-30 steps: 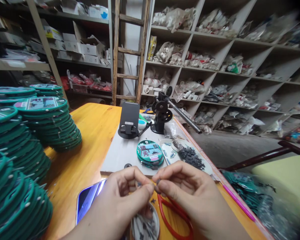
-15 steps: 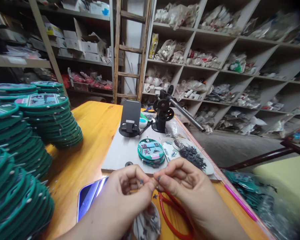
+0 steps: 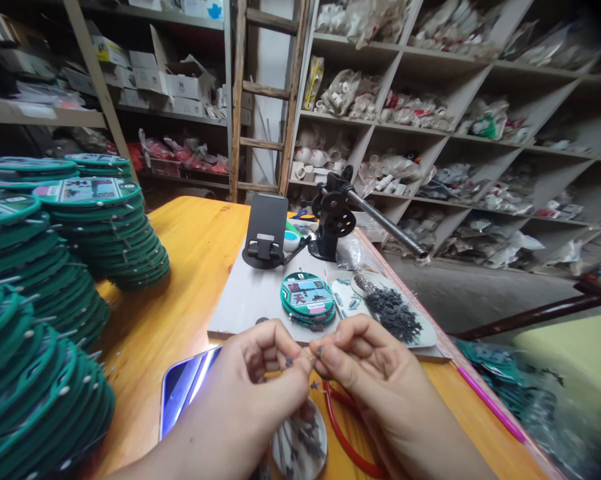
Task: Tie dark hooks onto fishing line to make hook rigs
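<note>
My left hand (image 3: 260,383) is closed in a pinch, with a small dark grey piece (image 3: 289,362) showing between its fingers. Close against it, my right hand (image 3: 367,370) pinches another small dark piece (image 3: 319,351). The fingertips of both hands meet or nearly meet, and fine details between them are too small to make out. Below the hands sits a round white dish (image 3: 321,443) of thin stems with dark ends. A red-handled tool (image 3: 341,437) lies partly hidden under my right hand. Beyond the hands rests a small stack of green discs (image 3: 307,297) with printed labels.
Tall stacks of green discs (image 3: 100,227) fill the left side. A phone (image 3: 185,387) lies by my left forearm. On the board stand a phone holder (image 3: 266,230), a black geared device (image 3: 334,220) and a white tray (image 3: 423,339) of dark pieces. A pink pen (image 3: 490,405) lies right.
The whole view has shifted slightly, so things sit a little further right and higher. Both hands keep their pinch, with hardly any movement between them.
</note>
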`<state>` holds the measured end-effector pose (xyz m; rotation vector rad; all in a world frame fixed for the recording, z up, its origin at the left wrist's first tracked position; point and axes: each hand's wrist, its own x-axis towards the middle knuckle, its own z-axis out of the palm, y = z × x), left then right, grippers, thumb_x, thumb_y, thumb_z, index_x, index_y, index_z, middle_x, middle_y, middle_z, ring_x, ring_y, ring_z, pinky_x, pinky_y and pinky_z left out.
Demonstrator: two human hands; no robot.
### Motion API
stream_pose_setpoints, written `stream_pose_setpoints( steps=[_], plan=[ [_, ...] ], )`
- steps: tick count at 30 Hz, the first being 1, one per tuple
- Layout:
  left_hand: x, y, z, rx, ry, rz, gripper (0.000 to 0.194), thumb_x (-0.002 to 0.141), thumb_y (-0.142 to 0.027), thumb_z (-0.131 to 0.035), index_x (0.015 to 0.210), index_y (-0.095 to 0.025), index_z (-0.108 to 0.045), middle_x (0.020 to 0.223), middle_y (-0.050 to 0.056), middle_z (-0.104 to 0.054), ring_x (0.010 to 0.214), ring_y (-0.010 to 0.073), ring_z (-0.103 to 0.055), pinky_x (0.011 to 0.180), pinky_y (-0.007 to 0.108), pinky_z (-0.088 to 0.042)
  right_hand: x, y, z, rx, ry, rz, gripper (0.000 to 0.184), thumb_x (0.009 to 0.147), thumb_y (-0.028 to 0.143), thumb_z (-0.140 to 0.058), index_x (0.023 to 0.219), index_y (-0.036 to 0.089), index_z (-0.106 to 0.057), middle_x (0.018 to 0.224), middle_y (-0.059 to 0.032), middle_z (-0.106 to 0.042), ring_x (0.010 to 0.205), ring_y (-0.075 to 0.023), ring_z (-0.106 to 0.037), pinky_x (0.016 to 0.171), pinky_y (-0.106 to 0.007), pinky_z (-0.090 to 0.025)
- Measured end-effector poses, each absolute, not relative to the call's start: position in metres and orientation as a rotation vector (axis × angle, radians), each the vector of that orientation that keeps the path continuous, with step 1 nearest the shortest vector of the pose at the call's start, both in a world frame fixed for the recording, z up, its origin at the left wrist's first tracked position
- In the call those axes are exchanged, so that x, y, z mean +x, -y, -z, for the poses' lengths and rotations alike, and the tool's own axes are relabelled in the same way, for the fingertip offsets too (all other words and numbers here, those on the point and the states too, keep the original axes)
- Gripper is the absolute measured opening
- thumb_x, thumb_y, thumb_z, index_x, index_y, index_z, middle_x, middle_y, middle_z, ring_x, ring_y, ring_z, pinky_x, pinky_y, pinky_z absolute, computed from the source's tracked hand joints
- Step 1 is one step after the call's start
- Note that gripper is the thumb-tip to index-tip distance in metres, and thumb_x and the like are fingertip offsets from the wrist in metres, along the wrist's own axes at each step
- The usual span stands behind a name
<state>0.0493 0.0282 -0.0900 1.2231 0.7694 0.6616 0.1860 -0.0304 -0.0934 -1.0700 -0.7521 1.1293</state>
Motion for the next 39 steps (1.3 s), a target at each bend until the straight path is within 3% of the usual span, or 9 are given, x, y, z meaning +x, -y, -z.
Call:
stream_pose_setpoints(
  steps=[25,39],
  plan=[
    [0.053,-0.03,0.083,1.221,-0.844,-0.672,0.029,0.066,-0.04,-0.067,0.061,-0.019,-0.048,0.052,-0.006,-0.047,0.051,0.0091,-0.044,0.05,0.021,-0.036,0.19,0.024,0.103,-1.059,0.802,-1.105,0.022,0.07,0.02,-0.085,0.075,0.021,-0.064,0.081,-0.0006,-0.078,0.079,-0.0131,-0.072,0.074,-0.019,-0.054],
    [0.05,-0.029,0.088,1.224,-0.817,-0.666,0.027,0.067,-0.037,-0.067,0.063,-0.019,-0.048,0.052,-0.005,-0.054,0.052,0.0099,-0.048,0.052,0.02,-0.038,0.189,0.025,0.104,-0.998,0.783,-1.154,0.027,0.073,0.018,-0.084,0.078,0.022,-0.057,0.083,0.0007,-0.079,0.078,-0.0095,-0.072,0.075,-0.017,-0.053]
  ],
)
